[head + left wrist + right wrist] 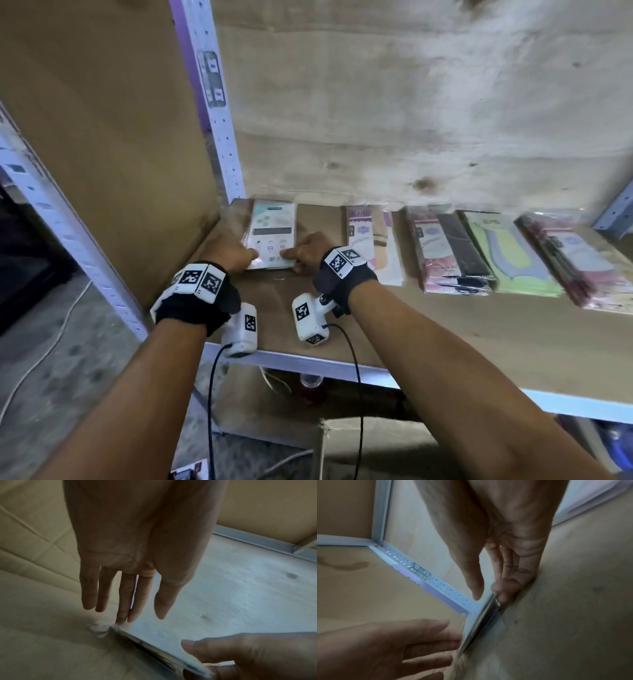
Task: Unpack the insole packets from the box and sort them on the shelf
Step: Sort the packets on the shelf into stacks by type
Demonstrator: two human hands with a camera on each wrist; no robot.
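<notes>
A stack of white-and-teal insole packets (272, 236) lies at the left end of the wooden shelf (445, 329), close to the back corner. My left hand (253, 255) touches its near-left corner with straight fingers; the left wrist view shows the left hand (142, 618) with fingertips against the stack (154, 647). My right hand (287, 255) pinches the near-right corner. In the right wrist view the right hand (488, 596) has its thumb above and fingers below the stack's edge (481, 616).
To the right, the shelf holds a pink-and-beige packet (373, 243), a pink-and-black stack (448, 253), a green-and-yellow one (513, 253) and a red one (575, 257). A cardboard panel (102, 137) and post (219, 113) close the left side. A cardboard box (376, 445) sits below.
</notes>
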